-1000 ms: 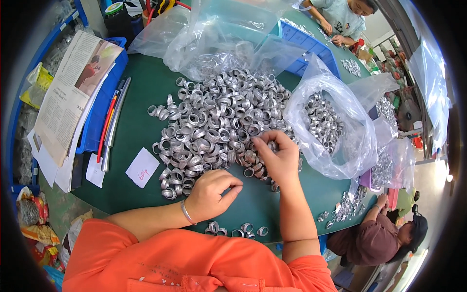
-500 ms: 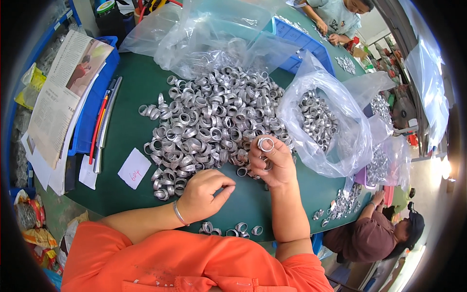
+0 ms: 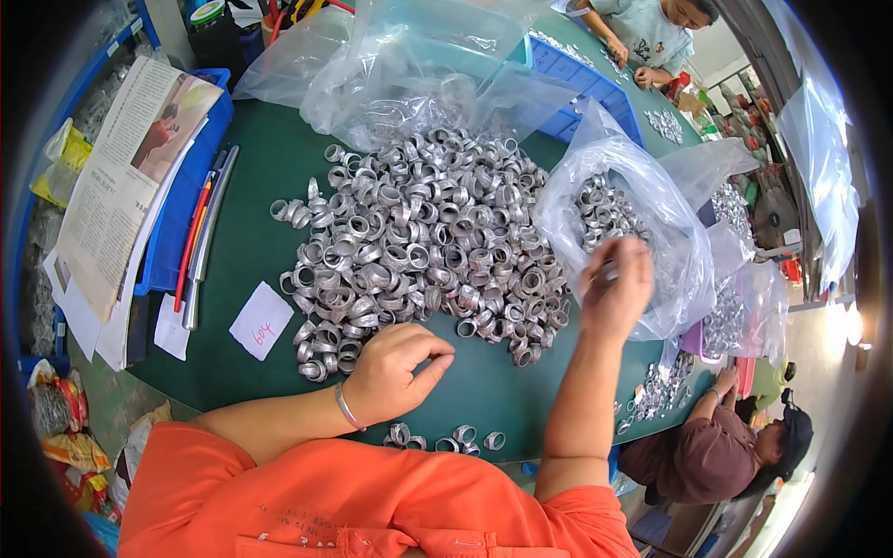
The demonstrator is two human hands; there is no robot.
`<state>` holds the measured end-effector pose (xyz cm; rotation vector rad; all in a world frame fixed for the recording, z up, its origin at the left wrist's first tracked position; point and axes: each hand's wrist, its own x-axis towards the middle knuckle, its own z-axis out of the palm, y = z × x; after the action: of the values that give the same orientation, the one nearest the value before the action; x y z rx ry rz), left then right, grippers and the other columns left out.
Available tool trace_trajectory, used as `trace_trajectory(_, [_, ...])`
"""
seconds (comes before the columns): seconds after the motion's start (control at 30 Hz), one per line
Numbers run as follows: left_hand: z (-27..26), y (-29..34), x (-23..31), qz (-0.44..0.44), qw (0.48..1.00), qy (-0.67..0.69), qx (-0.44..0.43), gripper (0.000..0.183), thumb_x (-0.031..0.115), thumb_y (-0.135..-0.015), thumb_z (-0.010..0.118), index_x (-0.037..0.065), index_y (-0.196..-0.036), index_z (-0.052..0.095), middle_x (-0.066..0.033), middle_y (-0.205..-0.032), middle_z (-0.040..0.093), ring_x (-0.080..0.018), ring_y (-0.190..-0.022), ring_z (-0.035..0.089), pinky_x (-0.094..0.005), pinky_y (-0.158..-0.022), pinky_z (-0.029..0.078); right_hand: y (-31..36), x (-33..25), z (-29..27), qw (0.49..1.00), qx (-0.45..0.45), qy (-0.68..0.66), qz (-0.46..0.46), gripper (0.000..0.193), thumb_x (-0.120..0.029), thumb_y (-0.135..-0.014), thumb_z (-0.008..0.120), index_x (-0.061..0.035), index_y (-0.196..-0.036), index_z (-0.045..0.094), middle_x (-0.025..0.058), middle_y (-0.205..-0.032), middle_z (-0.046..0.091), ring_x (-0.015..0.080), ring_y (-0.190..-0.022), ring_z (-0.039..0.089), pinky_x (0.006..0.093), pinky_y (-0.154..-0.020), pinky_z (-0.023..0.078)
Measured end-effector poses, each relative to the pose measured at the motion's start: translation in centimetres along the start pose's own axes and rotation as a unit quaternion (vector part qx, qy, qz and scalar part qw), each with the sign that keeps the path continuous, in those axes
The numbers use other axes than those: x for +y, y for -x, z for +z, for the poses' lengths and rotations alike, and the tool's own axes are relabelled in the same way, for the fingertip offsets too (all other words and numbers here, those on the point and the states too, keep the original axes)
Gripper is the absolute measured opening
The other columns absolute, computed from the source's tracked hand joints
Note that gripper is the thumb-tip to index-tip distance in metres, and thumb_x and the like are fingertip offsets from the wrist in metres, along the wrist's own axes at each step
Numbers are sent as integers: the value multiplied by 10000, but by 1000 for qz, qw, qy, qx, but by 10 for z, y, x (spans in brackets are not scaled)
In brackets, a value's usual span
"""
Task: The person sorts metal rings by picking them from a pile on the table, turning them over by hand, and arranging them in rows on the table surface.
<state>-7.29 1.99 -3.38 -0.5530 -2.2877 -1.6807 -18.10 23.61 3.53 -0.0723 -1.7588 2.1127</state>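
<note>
A large heap of silver-grey metal rings (image 3: 428, 232) covers the middle of the green table. My left hand (image 3: 395, 372) rests at the heap's near edge, fingers curled in and thumb against them, with nothing seen in it. To the right, my right hand (image 3: 616, 284) is over the near side of an open clear plastic bag (image 3: 684, 288). Its fingers are pinched together and slightly blurred; a bit of grey metal, apparently a ring (image 3: 609, 272), shows between them. More rings (image 3: 609, 209) lie inside the bag.
Several rings (image 3: 456, 439) lie near my body. At left are a paper slip (image 3: 261, 321), pens (image 3: 193, 244) and a blue tray (image 3: 193, 167) with papers. Plastic bags (image 3: 391, 65) and a blue crate (image 3: 591, 93) stand behind. Co-workers sit at far right (image 3: 698, 451) and far back (image 3: 642, 28).
My right hand has moved right from above the heap, where it held up a ring, to the open bag. My left hand has stayed in place.
</note>
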Motion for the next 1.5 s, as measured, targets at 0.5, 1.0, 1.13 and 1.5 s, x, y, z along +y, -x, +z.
trace_trajectory(0.5, [-2, -1, 0, -2, 1000, 4, -1, 99, 12, -707, 651, 16, -794, 603, -100, -737, 596, -244, -654, 575, -311, -605, 451, 23, 39, 25, 818, -325, 414, -231, 179, 42, -708, 608, -23, -875, 603, 97, -884, 549, 250, -826, 513, 315, -711, 419])
trace_trajectory(1.0, [0, -2, 0, -10, 1000, 3, -4, 71, 25, -719, 638, 24, -777, 598, -97, -722, 589, -251, -648, 569, -322, -598, 447, 35, 41, -3, 878, -341, -221, 254, 144, -123, -870, 533, -35, -975, 490, 119, -841, 568, 181, -717, 533, 284, -643, 445])
trace_trajectory(1.13, [0, -2, 1, -4, 1000, -5, -6, 81, 9, -715, 643, 12, -784, 601, -107, -737, 598, -253, -655, 575, -317, -597, 452, 36, 42, -7, 873, -321, -260, 261, 160, -146, -869, 540, -53, -986, 484, 107, -808, 548, 188, -689, 515, 286, -611, 433])
trace_trajectory(1.5, [-1, -2, 1, -5, 1000, -5, -6, 76, 11, -716, 641, 13, -780, 601, -109, -733, 599, -256, -657, 577, -315, -597, 452, 36, 43, -10, 843, -302, -357, 265, 235, -176, -835, 591, -58, -1000, 472, 128, -819, 550, 201, -710, 526, 276, -574, 451])
